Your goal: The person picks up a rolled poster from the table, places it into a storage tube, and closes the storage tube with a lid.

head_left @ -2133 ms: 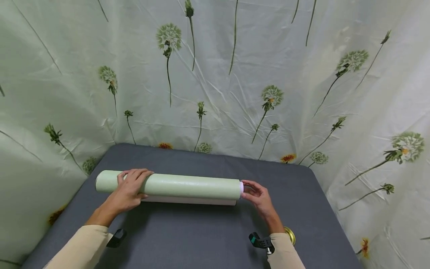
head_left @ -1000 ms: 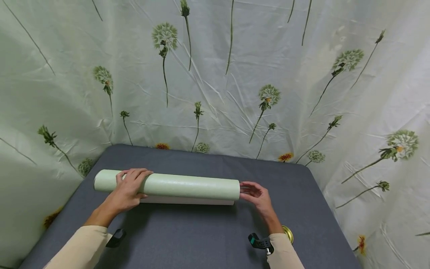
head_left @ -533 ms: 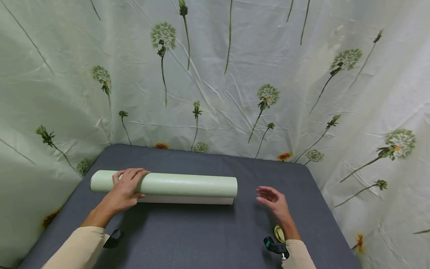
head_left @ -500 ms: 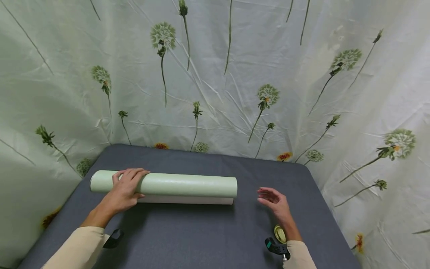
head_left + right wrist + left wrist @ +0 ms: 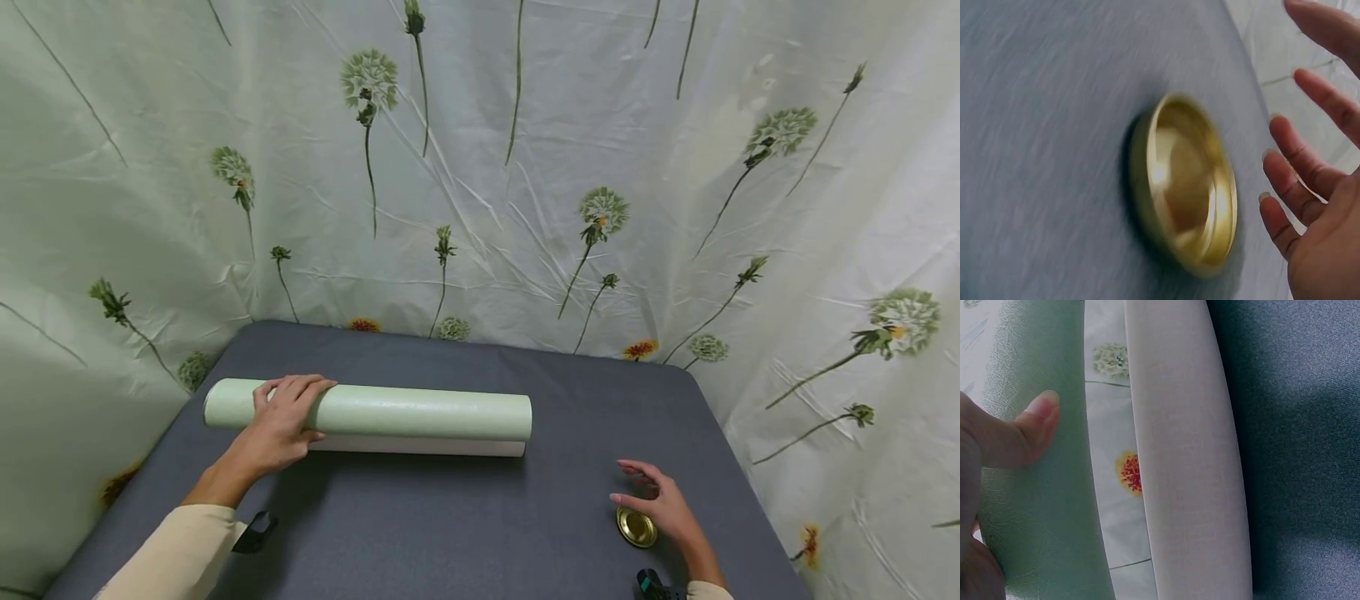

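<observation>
My left hand (image 5: pixel 279 425) grips a long pale green tube (image 5: pixel 427 412) near its left end, thumb on the near side and fingers over the top. In the left wrist view the thumb presses on the textured green surface (image 5: pixel 1047 512). Just below the tube in the head view lies a whitish, pinkish long piece (image 5: pixel 427 447); a gap separates the two in the left wrist view. At the right, my right hand (image 5: pixel 663 504) hovers with spread fingers beside a shallow round gold dish-like lid (image 5: pixel 636 528). Its hollow side faces up, and no finger touches it.
A dark grey cloth-covered table (image 5: pixel 450 533) carries everything. Behind it and along both sides hangs a pale curtain (image 5: pixel 480 167) printed with dandelions. Black wrist cameras (image 5: pixel 255 533) are strapped at both sleeves.
The pale inner end at the tube's right opening went out of sight inside. My right hand then left that opening and moved right and nearer, to the gold lid. The left hand keeps its grip.
</observation>
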Tool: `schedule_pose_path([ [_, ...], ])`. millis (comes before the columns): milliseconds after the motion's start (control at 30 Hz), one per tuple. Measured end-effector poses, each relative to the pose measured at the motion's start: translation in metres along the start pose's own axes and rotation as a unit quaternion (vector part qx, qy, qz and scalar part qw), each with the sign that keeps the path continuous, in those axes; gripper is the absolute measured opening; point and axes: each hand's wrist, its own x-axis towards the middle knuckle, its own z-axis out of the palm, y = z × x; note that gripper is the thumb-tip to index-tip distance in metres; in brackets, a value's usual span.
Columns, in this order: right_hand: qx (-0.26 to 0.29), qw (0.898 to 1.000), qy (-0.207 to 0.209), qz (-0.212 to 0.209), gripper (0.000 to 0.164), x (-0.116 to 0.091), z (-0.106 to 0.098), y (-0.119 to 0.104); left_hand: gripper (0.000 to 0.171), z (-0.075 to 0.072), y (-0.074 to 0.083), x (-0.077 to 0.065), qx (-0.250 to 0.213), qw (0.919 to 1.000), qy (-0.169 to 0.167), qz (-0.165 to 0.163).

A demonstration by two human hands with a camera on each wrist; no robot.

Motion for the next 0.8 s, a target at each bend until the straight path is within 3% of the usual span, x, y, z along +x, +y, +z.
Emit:
schedule_pose_path([
  [367,-0.049,0.991,-0.083,0.090,0.082,-0.016,-0.011,0.019,0.072,-0.003,-0.001,-0.001,0.005,1.0000,0.004,-0.002],
  [800,-0.138,0.987,-0.063,0.049,0.074,-0.025,-0.004,0.021,0.072,-0.005,-0.002,-0.003,0.002,0.9999,0.015,-0.001],
])
